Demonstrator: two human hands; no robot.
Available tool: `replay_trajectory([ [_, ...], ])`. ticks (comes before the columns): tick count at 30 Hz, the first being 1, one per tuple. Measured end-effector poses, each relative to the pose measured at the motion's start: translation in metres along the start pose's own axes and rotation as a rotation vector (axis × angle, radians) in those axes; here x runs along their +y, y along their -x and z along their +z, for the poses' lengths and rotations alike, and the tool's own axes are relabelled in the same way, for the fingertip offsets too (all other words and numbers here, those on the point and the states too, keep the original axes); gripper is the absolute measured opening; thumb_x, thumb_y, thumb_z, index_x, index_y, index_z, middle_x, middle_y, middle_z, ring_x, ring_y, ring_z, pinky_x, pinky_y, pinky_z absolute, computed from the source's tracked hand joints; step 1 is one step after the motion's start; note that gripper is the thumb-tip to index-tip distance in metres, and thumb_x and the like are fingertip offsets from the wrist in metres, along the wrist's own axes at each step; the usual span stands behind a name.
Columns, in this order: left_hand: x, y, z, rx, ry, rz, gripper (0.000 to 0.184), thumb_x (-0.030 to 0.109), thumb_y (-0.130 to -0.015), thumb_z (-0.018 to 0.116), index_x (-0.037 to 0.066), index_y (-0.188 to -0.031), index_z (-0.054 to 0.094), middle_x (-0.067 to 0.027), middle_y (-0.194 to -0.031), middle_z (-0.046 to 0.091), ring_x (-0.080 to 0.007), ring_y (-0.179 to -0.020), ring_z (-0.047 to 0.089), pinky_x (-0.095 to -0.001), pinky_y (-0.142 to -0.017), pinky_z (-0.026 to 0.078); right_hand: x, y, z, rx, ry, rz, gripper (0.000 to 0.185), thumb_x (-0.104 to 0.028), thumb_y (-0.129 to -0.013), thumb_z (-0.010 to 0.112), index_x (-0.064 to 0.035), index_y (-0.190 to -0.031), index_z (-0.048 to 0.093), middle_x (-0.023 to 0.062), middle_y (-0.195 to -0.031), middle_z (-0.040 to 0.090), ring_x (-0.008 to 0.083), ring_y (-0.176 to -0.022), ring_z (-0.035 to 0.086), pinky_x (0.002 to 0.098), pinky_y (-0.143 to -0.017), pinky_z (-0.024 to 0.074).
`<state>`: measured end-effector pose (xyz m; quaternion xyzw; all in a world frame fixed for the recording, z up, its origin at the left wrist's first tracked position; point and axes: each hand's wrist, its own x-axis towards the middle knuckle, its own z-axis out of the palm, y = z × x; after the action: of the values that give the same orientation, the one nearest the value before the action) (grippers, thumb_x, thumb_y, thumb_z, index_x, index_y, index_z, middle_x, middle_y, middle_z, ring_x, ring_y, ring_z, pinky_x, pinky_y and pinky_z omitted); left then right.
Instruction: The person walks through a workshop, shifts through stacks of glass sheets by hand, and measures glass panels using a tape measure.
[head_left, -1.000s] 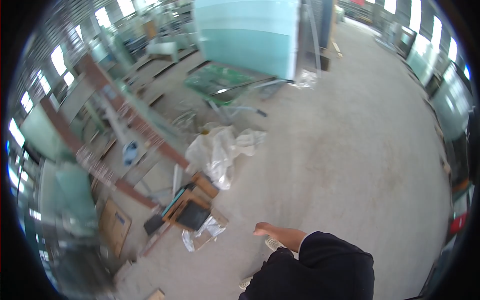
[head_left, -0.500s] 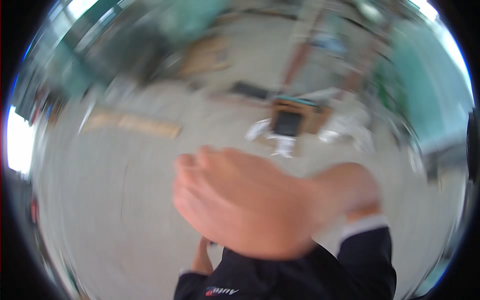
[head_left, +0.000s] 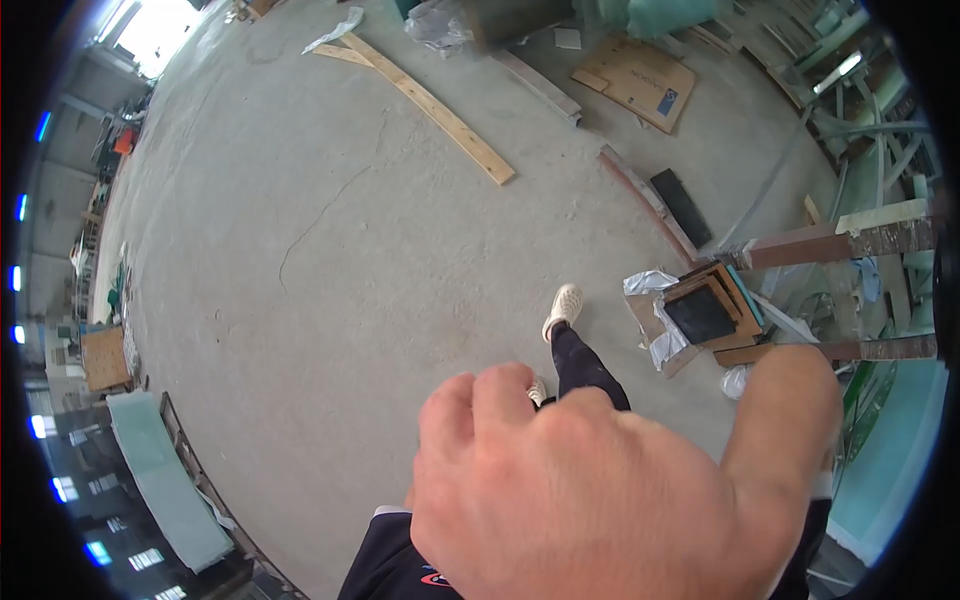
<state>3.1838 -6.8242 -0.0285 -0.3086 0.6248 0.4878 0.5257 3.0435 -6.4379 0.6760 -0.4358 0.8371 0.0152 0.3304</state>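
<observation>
A brown, square-edged stack (head_left: 745, 322) on the grey floor (head_left: 330, 330) near the right hand (head_left: 590, 490) frames a dark square (head_left: 700, 313), panel or opening I cannot tell, with crumpled silvery wrapping (head_left: 650, 282) alongside. The right fingers curl inward, tips hidden, so I cannot tell whether they pinch anything; the left hand is hidden.
</observation>
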Motion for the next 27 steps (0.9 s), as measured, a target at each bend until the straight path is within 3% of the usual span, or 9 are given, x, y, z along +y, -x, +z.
replay_trajectory([
  [3, 0.04, -0.005, 0.012, 0.016, -0.045, -0.051, 0.048, 0.059, -0.091, 0.05, 0.015, -0.071, 0.048, -0.0032, -0.06, 0.052, -0.0208, -0.055, 0.056, -0.0443, -0.052, 0.047, 0.088, -0.018, 0.06, 0.613, -0.264, -0.038, 0.016, -0.017, -0.081, 0.063, -0.0016, -0.083, 0.059, 0.0116, -0.078, 0.059, 0.0235, -0.071, 0.065, 0.0385, -0.056, 0.0535],
  [5, 0.067, 0.012, 0.022, 0.039, -0.055, -0.069, 0.047, 0.058, -0.091, 0.051, 0.015, -0.073, 0.051, -0.0039, -0.062, 0.054, -0.0223, -0.057, 0.06, -0.0466, -0.053, 0.05, 0.169, -0.034, 0.11, 0.72, -0.493, -0.18, 0.034, -0.016, -0.074, 0.066, 0.0022, -0.103, 0.062, 0.0164, -0.095, 0.065, 0.0342, -0.094, 0.062, 0.0406, -0.085, 0.0506],
  [8, 0.123, -0.027, 0.031, 0.052, -0.068, -0.095, 0.046, 0.057, -0.091, 0.051, 0.015, -0.074, 0.052, -0.0041, -0.063, 0.055, -0.023, -0.058, 0.061, -0.0474, -0.054, 0.051, 0.268, -0.095, 0.197, 0.384, -0.836, 0.133, 0.072, -0.033, -0.076, 0.077, -0.0019, -0.135, 0.048, 0.0223, -0.125, 0.059, 0.0385, -0.109, 0.06, 0.0442, -0.092, 0.0489],
  [10, 0.182, -0.032, 0.036, 0.058, -0.066, -0.128, 0.045, 0.057, -0.091, 0.051, 0.015, -0.074, 0.052, -0.0039, -0.064, 0.054, -0.0227, -0.058, 0.061, -0.0468, -0.054, 0.052, 0.312, -0.124, 0.278, 0.267, -0.845, 0.233, 0.081, -0.041, -0.075, 0.078, -0.0029, -0.138, 0.044, 0.0211, -0.123, 0.06, 0.0348, -0.105, 0.062, 0.0427, -0.087, 0.0511],
  [12, 0.22, -0.028, 0.029, 0.061, -0.062, -0.179, 0.045, 0.056, -0.091, 0.051, 0.015, -0.074, 0.052, -0.0037, -0.064, 0.054, -0.0225, -0.058, 0.061, -0.0463, -0.054, 0.052, 0.347, -0.105, 0.289, -0.042, -1.288, 0.319, 0.088, -0.048, -0.076, 0.077, -0.0032, -0.142, 0.041, 0.0196, -0.119, 0.062, 0.0293, -0.101, 0.065, 0.0395, -0.082, 0.0529],
  [14, 0.277, -0.049, 0.042, 0.061, -0.051, -0.256, 0.044, 0.056, -0.092, 0.051, 0.015, -0.074, 0.052, -0.0035, -0.064, 0.054, -0.0223, -0.057, 0.061, -0.0457, -0.054, 0.053, 0.38, -0.086, 0.294, -0.034, -1.451, 0.348, 0.088, -0.053, -0.077, 0.075, -0.0058, -0.143, 0.042, 0.0171, -0.116, 0.064, 0.0256, -0.098, 0.065, 0.0364, -0.08, 0.0536],
  [20, 0.473, -0.07, 0.109, -0.054, -0.194, -0.103, 0.043, 0.055, -0.093, 0.048, 0.014, -0.079, 0.053, -0.0043, -0.062, 0.053, -0.02, -0.049, 0.056, -0.0398, -0.046, 0.05, 0.531, -0.051, 0.296, 0.574, -1.146, 0.769, 0.071, -0.047, -0.08, 0.072, -0.0079, -0.135, 0.052, 0.0171, -0.104, 0.069, 0.0322, -0.092, 0.066, 0.0409, -0.082, 0.0517],
  [24, 0.613, -0.14, 0.145, -0.011, -0.419, 0.108, 0.052, 0.056, -0.091, 0.053, 0.006, -0.08, 0.06, -0.0028, -0.063, 0.055, -0.0143, -0.05, 0.052, -0.0355, -0.043, 0.042, 0.643, -0.05, 0.26, 0.801, -1.263, 0.974, 0.061, -0.041, -0.084, 0.07, -0.0067, -0.132, 0.055, 0.0148, -0.105, 0.07, 0.0274, -0.094, 0.067, 0.0381, -0.082, 0.0523],
  [27, 0.696, -0.224, 0.155, -0.013, -0.45, 0.214, 0.052, 0.055, -0.09, 0.054, 0.004, -0.083, 0.061, -0.0024, -0.063, 0.055, -0.0129, -0.051, 0.05, -0.0357, -0.044, 0.042, 0.73, -0.085, 0.323, 0.841, -1.312, 1.01, 0.054, -0.036, -0.088, 0.068, -0.0047, -0.131, 0.056, 0.0106, -0.097, 0.07, 0.0181, -0.083, 0.065, 0.0318, -0.074, 0.0518],
])
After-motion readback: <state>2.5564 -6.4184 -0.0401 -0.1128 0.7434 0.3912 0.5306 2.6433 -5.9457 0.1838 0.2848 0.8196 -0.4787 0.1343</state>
